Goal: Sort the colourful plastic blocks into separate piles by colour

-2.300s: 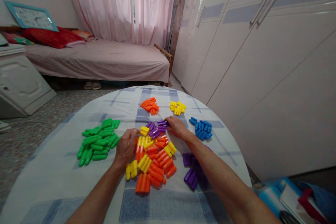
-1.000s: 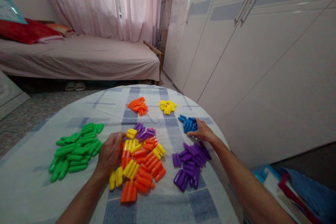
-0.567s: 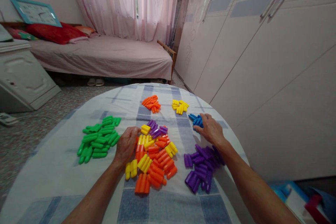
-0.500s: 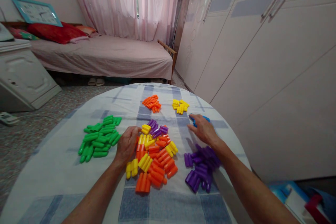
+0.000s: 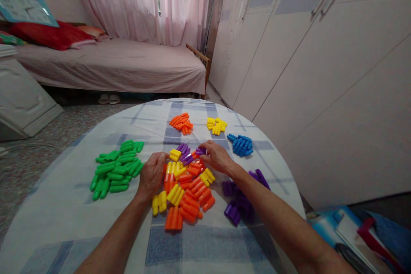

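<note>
A mixed pile of small plastic pieces shaped like joined tubes lies before me, with orange pieces (image 5: 189,209), yellow pieces (image 5: 175,195) and purple pieces (image 5: 183,150). My left hand (image 5: 152,174) rests cupped along the pile's left side, fingers loosely bent, some hidden, a fingertip near a yellow piece. At the upper right of the pile, my right hand (image 5: 218,158) has its thumb and fingers on a purple piece (image 5: 201,151). Just beyond that hand is a heap of blue pieces (image 5: 241,144). My right forearm partly covers another purple heap (image 5: 233,212).
Green pieces (image 5: 117,171) form a heap on the left of the round table, over a checked tablecloth (image 5: 205,244). Small orange (image 5: 181,123) and yellow (image 5: 217,126) heaps lie at the far side. A bed (image 5: 128,62) and a wardrobe (image 5: 321,94) stand beyond.
My right hand has come from the blue heap back left to the mixed pile, uncovering the blue pieces. The left hand keeps its place. The view has turned slightly right.
</note>
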### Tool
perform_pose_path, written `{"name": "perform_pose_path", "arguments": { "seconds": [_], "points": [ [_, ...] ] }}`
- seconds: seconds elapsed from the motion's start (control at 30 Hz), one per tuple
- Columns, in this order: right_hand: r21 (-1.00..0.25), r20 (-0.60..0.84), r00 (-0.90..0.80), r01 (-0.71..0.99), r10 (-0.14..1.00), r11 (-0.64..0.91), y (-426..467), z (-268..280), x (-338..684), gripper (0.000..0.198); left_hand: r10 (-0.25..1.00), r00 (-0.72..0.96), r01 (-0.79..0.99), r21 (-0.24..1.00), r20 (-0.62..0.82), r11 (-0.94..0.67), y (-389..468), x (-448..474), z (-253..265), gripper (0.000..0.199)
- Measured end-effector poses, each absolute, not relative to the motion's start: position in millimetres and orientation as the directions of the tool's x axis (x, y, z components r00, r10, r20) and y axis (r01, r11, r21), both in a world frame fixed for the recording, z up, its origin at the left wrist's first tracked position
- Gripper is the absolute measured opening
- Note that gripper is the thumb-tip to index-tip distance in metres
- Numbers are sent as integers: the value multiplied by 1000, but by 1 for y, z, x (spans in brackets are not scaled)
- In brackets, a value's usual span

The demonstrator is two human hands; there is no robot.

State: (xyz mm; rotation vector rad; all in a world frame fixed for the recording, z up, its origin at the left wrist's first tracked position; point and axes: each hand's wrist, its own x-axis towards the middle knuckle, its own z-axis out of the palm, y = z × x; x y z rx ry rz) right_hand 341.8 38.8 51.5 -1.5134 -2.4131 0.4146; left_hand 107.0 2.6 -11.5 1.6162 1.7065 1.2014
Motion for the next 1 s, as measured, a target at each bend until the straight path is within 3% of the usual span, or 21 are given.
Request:
{"name": "perform_pose_path", "arguments": {
  "seconds": [0.13, 0.37, 0.57, 0.8, 1.0],
  "points": [
    [-409, 162, -473, 767, 866, 495, 7, 69, 379, 32, 964, -179, 533, 843, 196, -73, 3, 107, -11, 47],
    [-375, 1, -567, 764, 824, 526, -65, 69, 413, 34, 963, -177, 526, 847, 202, -81, 2, 107, -11, 46],
    [-331, -31, -543, 798, 839, 504, -80, 64, 413, 33, 963, -175, 526, 846, 203, -83, 2, 107, -9, 46],
    [-453, 84, -518, 741, 851, 496, -44, 77, 384, 30, 966, -177, 520, 851, 189, -71, 2, 108, -10, 46],
    [-294, 148, -517, 791, 843, 536, 5, 67, 311, 39, 966, -176, 502, 861, 187, -75, 2, 108, -9, 46]
  ]
}}
